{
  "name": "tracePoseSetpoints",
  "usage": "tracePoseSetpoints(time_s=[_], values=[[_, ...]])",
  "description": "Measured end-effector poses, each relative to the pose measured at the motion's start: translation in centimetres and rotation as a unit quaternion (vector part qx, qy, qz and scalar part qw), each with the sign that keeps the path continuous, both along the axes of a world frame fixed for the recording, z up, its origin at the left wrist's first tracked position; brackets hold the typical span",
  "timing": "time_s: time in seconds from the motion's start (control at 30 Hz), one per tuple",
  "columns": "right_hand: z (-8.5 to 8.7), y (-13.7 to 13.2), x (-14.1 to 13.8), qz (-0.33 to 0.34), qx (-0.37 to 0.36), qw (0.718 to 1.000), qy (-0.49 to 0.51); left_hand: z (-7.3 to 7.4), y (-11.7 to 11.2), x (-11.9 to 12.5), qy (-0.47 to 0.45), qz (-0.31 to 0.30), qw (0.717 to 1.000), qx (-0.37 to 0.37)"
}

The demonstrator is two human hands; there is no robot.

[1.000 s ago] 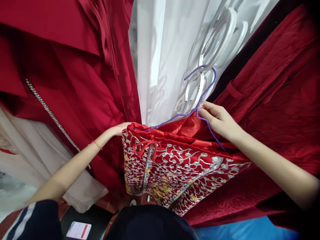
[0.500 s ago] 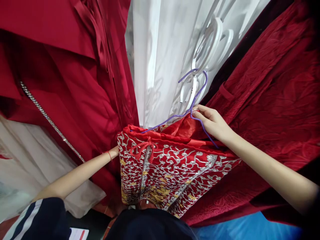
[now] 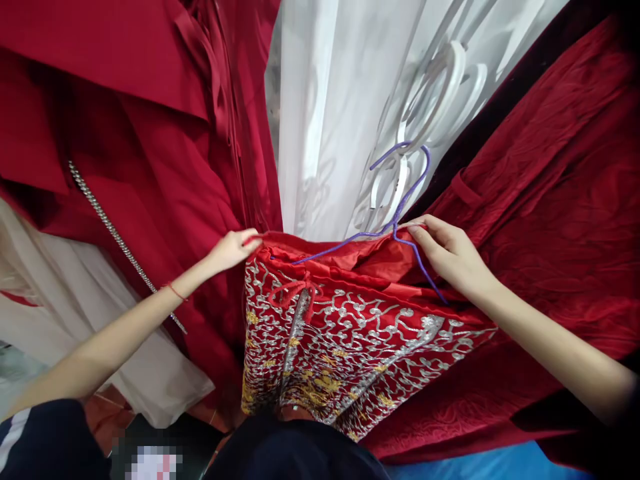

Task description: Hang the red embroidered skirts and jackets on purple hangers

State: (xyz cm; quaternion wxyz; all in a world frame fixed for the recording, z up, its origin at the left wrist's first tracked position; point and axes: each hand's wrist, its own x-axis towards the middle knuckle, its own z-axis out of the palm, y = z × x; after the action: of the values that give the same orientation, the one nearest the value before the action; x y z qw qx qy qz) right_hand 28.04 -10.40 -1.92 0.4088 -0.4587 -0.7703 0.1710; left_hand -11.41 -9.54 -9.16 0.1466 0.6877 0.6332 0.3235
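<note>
A red skirt (image 3: 320,360) with silver and gold embroidery hangs in front of me, a small red bow at its waistband. My left hand (image 3: 233,252) is closed on the left corner of the waistband's back edge. Farther right, my right hand (image 3: 447,253) pinches that back edge close to the neck of a purple wire hanger (image 3: 400,207). The hanger's arms slope down inside the waist opening, and its hook loops through a white ring. The fingers of my right hand lie partly behind the cloth.
White rings (image 3: 453,93) stand against a white panel behind the hanger. Dark red garments (image 3: 150,167) hang at the left, one with a beaded trim (image 3: 113,233), over pale fabric (image 3: 150,333). Textured red clothing (image 3: 550,213) fills the right side. Blue material (image 3: 465,463) shows at the bottom.
My left hand, earlier hidden behind the skirt's left side, has come up to the waistband and gripped it. The back edge is drawn out wider. My right hand stays by the hanger's neck.
</note>
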Motion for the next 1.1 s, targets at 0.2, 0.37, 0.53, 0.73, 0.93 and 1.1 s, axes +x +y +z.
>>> tracePoseSetpoints(time_s=[0.2, 0.37, 0.53, 0.73, 0.93, 1.1], values=[[-1.0, 1.2, -0.2, -0.028, 0.035, 0.999, 0.018, 2.0, -1.0, -0.7, 0.194, 0.103, 0.963, 0.153], [-1.1, 1.1, -0.8, -0.032, 0.027, 0.998, 0.045, 0.2, -1.3, -0.3, 0.311, 0.134, 0.924, 0.179], [-0.7, 0.1, -1.1, 0.009, -0.089, 0.990, 0.111, -0.2, -2.0, -0.5, 0.348, 0.107, 0.914, 0.180], [-1.1, 0.5, -1.0, 0.043, -0.143, 0.976, 0.156, 0.3, -4.3, 1.3, 0.264, 0.054, 0.939, 0.214], [-1.6, 0.7, -1.7, 0.060, -0.235, 0.948, 0.205, 1.2, -4.3, 0.7, 0.144, -0.067, 0.975, 0.155], [-1.4, 0.9, -0.1, 0.012, -0.080, 0.993, 0.086, 3.9, -5.5, -1.5, 0.152, -0.099, 0.981, 0.063]])
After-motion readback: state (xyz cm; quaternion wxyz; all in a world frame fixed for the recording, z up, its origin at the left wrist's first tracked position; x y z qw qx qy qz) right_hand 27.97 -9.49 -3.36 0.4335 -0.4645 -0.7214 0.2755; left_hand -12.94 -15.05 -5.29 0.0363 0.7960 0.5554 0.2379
